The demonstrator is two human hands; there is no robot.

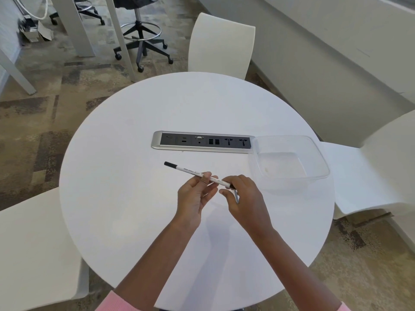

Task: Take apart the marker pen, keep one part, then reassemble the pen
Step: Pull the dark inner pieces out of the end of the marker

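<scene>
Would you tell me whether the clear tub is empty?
Empty: the tub holds nothing; only the white table shows through it.

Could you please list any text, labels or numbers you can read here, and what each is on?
Pen: grey print along the barrel, too blurred to read.
Panel: ports and sockets only, no legible labels.
Tub: no text visible.

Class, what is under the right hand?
The pen runs under the right hand; a thin grey piece shows below. The fingers cover the pen's end.
</scene>
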